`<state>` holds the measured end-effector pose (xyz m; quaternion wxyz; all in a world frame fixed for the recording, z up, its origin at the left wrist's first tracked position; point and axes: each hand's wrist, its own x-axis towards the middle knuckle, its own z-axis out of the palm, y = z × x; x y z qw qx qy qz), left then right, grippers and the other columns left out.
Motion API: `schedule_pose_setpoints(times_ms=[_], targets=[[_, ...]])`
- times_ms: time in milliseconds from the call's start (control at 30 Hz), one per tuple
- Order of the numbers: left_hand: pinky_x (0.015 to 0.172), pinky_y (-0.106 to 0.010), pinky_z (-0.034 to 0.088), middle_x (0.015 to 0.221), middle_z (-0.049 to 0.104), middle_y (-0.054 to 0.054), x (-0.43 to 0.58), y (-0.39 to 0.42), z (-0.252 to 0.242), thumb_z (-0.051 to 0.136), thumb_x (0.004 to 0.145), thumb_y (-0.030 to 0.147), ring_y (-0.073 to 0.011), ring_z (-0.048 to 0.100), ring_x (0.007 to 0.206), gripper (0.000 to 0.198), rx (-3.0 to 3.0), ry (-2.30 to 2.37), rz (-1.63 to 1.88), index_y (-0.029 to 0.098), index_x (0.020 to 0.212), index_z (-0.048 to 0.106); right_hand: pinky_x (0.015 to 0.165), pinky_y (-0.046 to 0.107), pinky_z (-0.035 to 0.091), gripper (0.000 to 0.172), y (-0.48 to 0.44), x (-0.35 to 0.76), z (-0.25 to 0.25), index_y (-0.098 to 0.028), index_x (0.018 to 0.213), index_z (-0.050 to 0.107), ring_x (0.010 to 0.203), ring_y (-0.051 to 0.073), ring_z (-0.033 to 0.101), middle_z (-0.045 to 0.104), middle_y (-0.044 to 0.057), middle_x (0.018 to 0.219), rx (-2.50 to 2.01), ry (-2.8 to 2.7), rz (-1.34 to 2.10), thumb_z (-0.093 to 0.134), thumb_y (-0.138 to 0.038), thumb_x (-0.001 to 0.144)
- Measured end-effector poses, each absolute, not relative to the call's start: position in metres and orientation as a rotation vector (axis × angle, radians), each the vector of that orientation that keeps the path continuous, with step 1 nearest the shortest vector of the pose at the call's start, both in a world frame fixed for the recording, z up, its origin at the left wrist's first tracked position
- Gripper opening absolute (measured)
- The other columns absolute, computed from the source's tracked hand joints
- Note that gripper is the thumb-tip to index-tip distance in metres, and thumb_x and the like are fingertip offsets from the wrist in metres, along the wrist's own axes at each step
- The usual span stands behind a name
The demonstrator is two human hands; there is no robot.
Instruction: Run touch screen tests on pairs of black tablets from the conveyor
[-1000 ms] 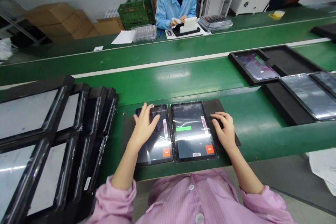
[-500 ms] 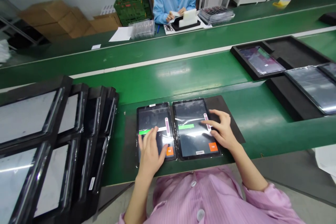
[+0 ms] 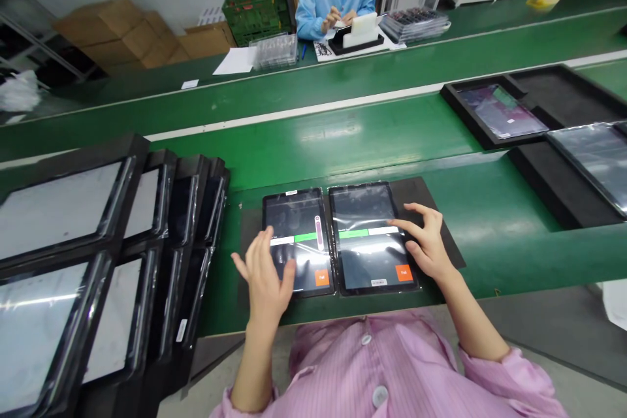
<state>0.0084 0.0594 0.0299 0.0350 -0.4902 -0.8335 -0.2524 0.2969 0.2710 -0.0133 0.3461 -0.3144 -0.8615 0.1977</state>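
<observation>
Two tablets lie side by side on dark mats before me, both lit and covered in clear film. The left tablet (image 3: 306, 268) shows a white and green bar, a pink slider and an orange button. My left hand (image 3: 266, 274) is over its left side, fingers spread; I cannot tell whether a fingertip touches the glass. On the right tablet (image 3: 362, 261) there is a similar bar and orange button. My right hand (image 3: 427, 241) is at its right edge with the index finger stretched to the bar's right end. Nothing is held in either hand.
Stacked black foam trays (image 3: 130, 209) with tablets stand at the left. More black trays (image 3: 539, 176) holding tablets lie at the right. Across the green bench (image 3: 323, 137) sits a person in a blue jacket (image 3: 308, 3), near clear plastic trays (image 3: 277, 52) and green crates (image 3: 249, 13).
My left hand has shifted left on its tablet, and the green part of that bar is now at the right. The pink slider on the right tablet has disappeared; my right index finger stays near its bar.
</observation>
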Motion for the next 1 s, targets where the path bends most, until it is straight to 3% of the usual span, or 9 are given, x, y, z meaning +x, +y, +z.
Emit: schedule_pose_setpoints(times_ms=[167,400,500,600,700,767,867,1000], targets=[[0.127,-0.069,0.019,0.157,0.053,-0.019,-0.005,0.047,0.023,0.031,0.11,0.046,-0.0365,0.046,0.147,0.053,-1.146,-2.794,-0.654,0.019,0.149,0.055,0.109,0.061,0.034,0.044,0.27,0.294,-0.015,-0.035,0.112,0.082,0.128,0.036,0.046,0.053,0.01,0.144,-0.777,-2.392,0.377,0.042,-0.052,0.104],[0.121,-0.08,0.021,0.17,0.036,-0.021,0.015,0.041,0.027,0.034,0.111,0.043,-0.0418,0.033,0.155,0.053,-1.178,-2.928,-0.366,0.018,0.154,0.054,0.104,0.056,0.039,0.048,0.27,0.3,-0.011,-0.026,0.108,0.079,0.121,0.035,0.053,0.058,0.014,0.131,-0.779,-2.155,0.329,0.037,-0.049,0.106],[0.121,-0.08,0.021,0.174,0.029,-0.016,0.02,0.058,0.037,0.037,0.111,0.042,-0.0415,0.026,0.16,0.047,-1.462,-2.894,-0.368,0.026,0.147,0.062,0.106,0.057,0.038,0.044,0.263,0.288,-0.004,-0.028,0.11,0.08,0.122,0.035,0.052,0.06,0.013,0.132,-0.727,-2.294,0.316,0.041,-0.048,0.106],[0.125,-0.075,0.022,0.173,0.034,-0.013,0.013,0.103,0.053,0.046,0.109,0.042,-0.0364,0.031,0.159,0.047,-1.887,-2.812,-0.369,0.032,0.154,0.053,0.113,0.06,0.032,0.036,0.25,0.26,0.005,-0.035,0.125,0.077,0.128,0.034,0.049,0.06,0.012,0.14,-0.569,-2.591,0.293,0.054,-0.051,0.104],[0.126,-0.073,0.019,0.171,0.035,-0.02,0.0,0.167,0.066,0.05,0.107,0.041,-0.0382,0.031,0.16,0.055,-1.949,-2.752,-0.176,0.023,0.159,0.046,0.118,0.065,0.023,0.039,0.24,0.231,0.012,-0.039,0.132,0.075,0.136,0.036,0.045,0.056,0.012,0.152,-0.423,-2.779,0.269,0.067,-0.055,0.097],[0.128,-0.07,0.016,0.16,0.051,-0.021,-0.006,0.205,0.071,0.05,0.107,0.037,-0.0368,0.042,0.154,0.045,-1.94,-2.721,-0.054,0.02,0.147,0.055,0.119,0.068,0.018,0.031,0.243,0.224,0.016,-0.04,0.122,0.08,0.138,0.037,0.044,0.057,0.01,0.153,-0.386,-2.809,0.29,0.07,-0.054,0.096],[0.129,-0.065,0.012,0.125,0.076,-0.019,-0.01,0.237,0.07,0.052,0.105,0.034,-0.0317,0.068,0.126,0.035,-1.961,-2.712,0.047,0.014,0.132,0.062,0.12,0.07,0.015,0.022,0.266,0.233,0.016,-0.039,0.098,0.085,0.138,0.036,0.046,0.061,0.005,0.149,-0.443,-2.767,0.367,0.066,-0.05,0.099],[0.13,-0.059,0.015,0.11,0.079,-0.019,-0.008,0.245,0.067,0.056,0.099,0.031,-0.0311,0.075,0.11,0.038,-1.946,-2.698,0.127,0.009,0.129,0.061,0.114,0.062,0.034,0.032,0.315,0.259,-0.002,-0.033,0.105,0.084,0.128,0.034,0.053,0.066,0.011,0.136,-0.97,-2.322,0.455,0.057,-0.05,0.101]])
